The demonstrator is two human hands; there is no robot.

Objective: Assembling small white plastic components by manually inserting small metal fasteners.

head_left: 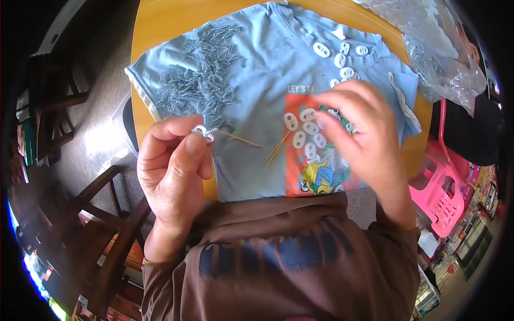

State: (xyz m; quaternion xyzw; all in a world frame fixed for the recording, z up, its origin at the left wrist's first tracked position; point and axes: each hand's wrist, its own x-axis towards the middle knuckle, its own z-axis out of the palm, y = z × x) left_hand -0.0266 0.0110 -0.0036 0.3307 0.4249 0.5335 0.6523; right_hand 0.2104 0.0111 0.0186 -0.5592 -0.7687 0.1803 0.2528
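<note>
My left hand (179,166) is closed, thumb and fingertips pinching a small white plastic piece (200,129). A short metal spring (212,131) sticks out beside that piece. Just past it is a thin wooden toothpick (241,139); whether it touches the spring, I cannot tell. Slightly blurred, my right hand (364,128) hovers over the shirt print, thumb and forefinger apart with nothing visible between them. Near its fingertips lies a cluster of white oval two-hole plastic pieces (310,128). Two more toothpicks (277,150) rest left of that cluster.
A light blue T-shirt (257,69) covers much of the yellow wooden table (171,13). Many small springs (198,80) are heaped at its left. More white pieces (347,73) lie near the collar. Clear plastic bags (433,48) sit far right, above a pink plastic chair (441,198).
</note>
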